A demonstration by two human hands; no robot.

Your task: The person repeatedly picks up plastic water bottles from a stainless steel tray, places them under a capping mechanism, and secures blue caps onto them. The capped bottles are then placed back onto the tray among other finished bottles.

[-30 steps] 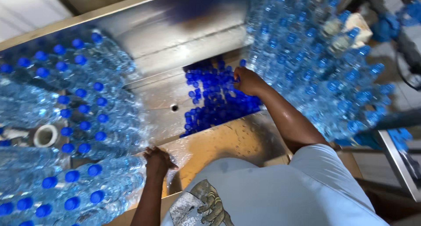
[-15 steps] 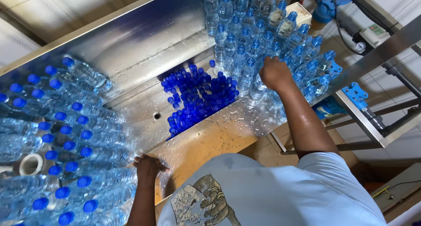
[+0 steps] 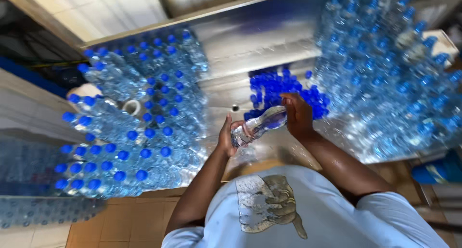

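Far left of left hand: stack of capped water bottles (image 3: 130, 127), blue caps facing camera, clear contents; tape roll (image 3: 131, 106) lodged among them. Left hand (image 3: 225, 138) cupped around base of clear plastic bottle (image 3: 257, 126), bottle lying tilted between both hands, above steel table (image 3: 250, 45). Right hand (image 3: 297, 115) closed around bottle's neck end; cap hidden. Just behind hands: loose heap of blue caps (image 3: 284, 91) on table. Right of right hand: second mass of bottles (image 3: 385, 70), blue-capped, blurred.

Shirt (image 3: 337, 219): pale blue, short-sleeved.
Chest print (image 3: 269, 204): grey-and-tan graphic.
Forearms: bare, no sleeves, no gloves.
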